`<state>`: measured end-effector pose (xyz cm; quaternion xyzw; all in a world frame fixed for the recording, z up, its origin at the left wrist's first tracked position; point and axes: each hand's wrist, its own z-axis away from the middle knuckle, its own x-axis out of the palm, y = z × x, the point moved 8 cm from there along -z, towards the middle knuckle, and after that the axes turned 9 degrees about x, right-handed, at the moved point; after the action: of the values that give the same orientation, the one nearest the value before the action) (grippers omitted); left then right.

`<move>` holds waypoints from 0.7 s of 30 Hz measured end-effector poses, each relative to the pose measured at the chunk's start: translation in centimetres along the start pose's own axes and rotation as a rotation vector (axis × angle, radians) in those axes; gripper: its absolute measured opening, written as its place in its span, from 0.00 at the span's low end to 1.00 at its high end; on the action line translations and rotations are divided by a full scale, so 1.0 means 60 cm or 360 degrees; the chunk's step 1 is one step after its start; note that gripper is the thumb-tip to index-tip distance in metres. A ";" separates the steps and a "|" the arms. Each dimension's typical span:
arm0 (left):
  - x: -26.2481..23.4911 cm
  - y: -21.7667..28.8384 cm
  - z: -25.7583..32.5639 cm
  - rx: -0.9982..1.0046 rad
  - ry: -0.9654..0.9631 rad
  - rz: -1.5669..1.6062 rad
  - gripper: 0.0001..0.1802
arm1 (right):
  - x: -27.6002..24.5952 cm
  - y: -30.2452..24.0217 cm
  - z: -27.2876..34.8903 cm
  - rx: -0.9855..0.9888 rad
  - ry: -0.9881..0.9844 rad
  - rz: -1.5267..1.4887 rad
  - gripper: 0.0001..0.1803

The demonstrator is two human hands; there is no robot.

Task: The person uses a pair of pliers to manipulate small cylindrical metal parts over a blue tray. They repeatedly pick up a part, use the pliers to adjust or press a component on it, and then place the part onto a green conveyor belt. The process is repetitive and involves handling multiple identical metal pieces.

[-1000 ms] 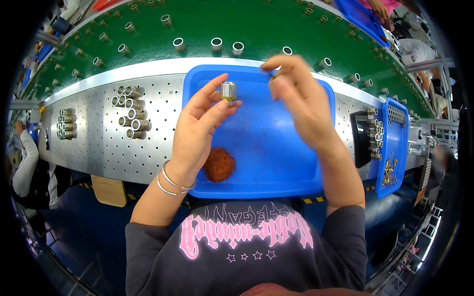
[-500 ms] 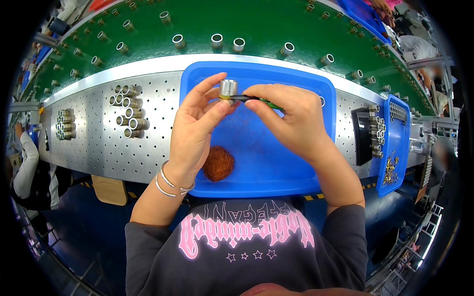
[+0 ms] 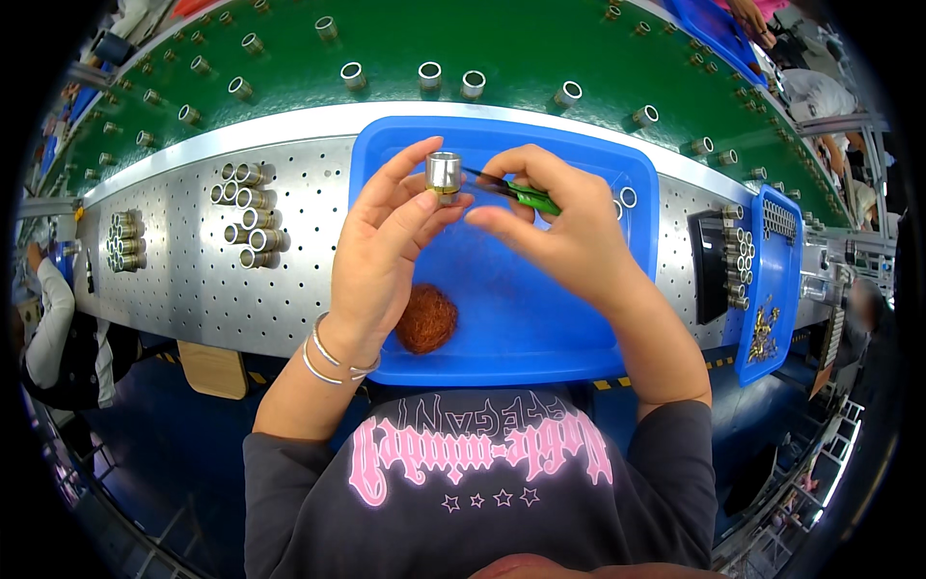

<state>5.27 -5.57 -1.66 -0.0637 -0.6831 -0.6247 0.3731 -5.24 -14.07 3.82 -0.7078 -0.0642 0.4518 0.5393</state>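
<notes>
Between its thumb and fingers, my left hand [image 3: 391,227] grips a short shiny metal sleeve [image 3: 443,172] with a yellowish lower rim, held upright over the blue tray [image 3: 521,372]. My right hand [image 3: 569,217] is closed around a green-handled tool [image 3: 532,199] with a thin dark tip pointing at the sleeve. Whether that tip touches the sleeve, I cannot tell. A reddish-brown ball of wire wool [image 3: 426,319] lies in the tray near my left wrist. Two small pale rings [image 3: 628,197] rest inside the tray at its right side.
Several metal sleeves [image 3: 257,218] stand grouped on the perforated metal table [image 3: 309,280] to the left. More sleeves [image 3: 429,75] dot the green conveyor belt [image 3: 521,48]. At the right are a black flat device [image 3: 709,267] and a second blue tray [image 3: 755,333] with small brass-coloured parts.
My right hand has drawn the tool slightly back from the sleeve's lower rim, its thumb now lower and the green handle more exposed. The sleeves on the belt have shifted slightly right.
</notes>
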 end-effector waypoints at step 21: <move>0.005 -0.018 -0.001 -0.0143 -0.0074 0.0137 0.22 | -0.006 -0.008 0.005 -0.0375 0.0239 -0.0180 0.10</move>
<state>4.46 -5.97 -2.37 -0.1243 -0.6595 -0.6363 0.3803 -5.47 -13.83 4.40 -0.7932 -0.1160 0.3559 0.4803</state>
